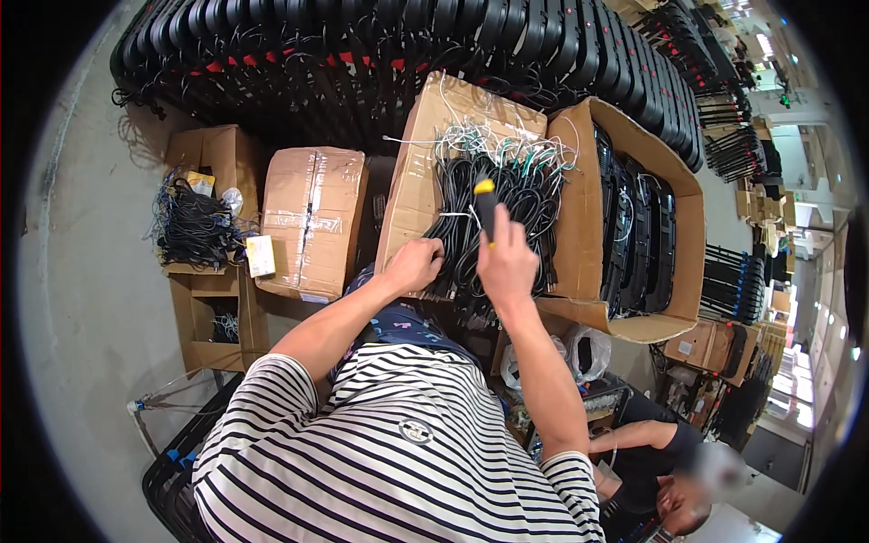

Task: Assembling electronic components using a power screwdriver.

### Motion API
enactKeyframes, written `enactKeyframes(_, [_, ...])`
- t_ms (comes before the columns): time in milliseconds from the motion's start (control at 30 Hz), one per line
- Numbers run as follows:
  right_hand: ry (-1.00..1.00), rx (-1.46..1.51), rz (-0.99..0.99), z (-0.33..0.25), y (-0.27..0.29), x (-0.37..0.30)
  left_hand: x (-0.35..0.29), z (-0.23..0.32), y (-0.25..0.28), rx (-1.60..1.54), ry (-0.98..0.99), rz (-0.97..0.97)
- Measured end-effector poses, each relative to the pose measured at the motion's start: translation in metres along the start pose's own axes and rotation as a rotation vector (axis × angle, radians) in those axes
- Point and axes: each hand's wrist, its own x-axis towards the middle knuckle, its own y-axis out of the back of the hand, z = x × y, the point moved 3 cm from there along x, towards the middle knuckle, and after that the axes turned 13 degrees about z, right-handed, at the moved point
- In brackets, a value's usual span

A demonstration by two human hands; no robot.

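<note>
A thick bundle of black cables [520,195] lies on a cardboard box [409,185] in front of me, its white and green wire ends fanned out at the far side. My right hand [509,270] is closed around a black-and-yellow handled tool [487,206], held over the bundle. The tool's greyish tip points away from me and is blurred. At the bundle's near left edge, my left hand [415,265] rests with curled fingers against the cables. What those fingers pinch is hidden. A white tie [460,214] shows on the cables between the two hands.
An open carton [579,172] of black housings stands close on the right. A taped box [310,195] and a carton heaped with black cables [195,222] sit left. Rows of black units [534,36] line the far side. Another person [674,480] is at lower right.
</note>
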Motion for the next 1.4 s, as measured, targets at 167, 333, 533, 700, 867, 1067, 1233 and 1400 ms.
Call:
enactKeyframes(167, [-0.077,0.058,0.344,0.021,0.063,0.036,0.012,0.013,0.008,0.046,-0.027,-0.132])
enactKeyframes(333, [-0.217,0.092,0.386,0.07,0.084,-0.003,0.029,0.04,-0.001,-0.01,0.067,0.132])
enactKeyframes(533, [-0.208,0.09,0.044,0.044,0.059,-0.03,0.053,0.022,-0.02,0.088,-0.112,0.369])
enactKeyframes(700, [-0.068,-0.037,-0.33,0.016,0.006,-0.032,0.055,0.014,-0.026,-0.061,-0.015,0.424])
enactKeyframes(867, [0.028,-0.126,-0.429,0.012,-0.032,-0.023,0.051,0.003,-0.025,-0.208,0.051,0.434])
enactKeyframes(1067, [0.067,-0.185,-0.328,0.007,-0.038,-0.017,0.044,-0.01,-0.027,-0.181,-0.07,0.492])
enactKeyframes(1233, [-0.018,-0.126,0.215,0.016,0.021,0.047,0.044,-0.01,-0.029,-0.187,-0.113,0.498])
enactKeyframes(1400, [-0.034,-0.023,0.455,0.036,0.105,0.087,0.052,0.004,-0.032,-0.12,-0.115,0.452])
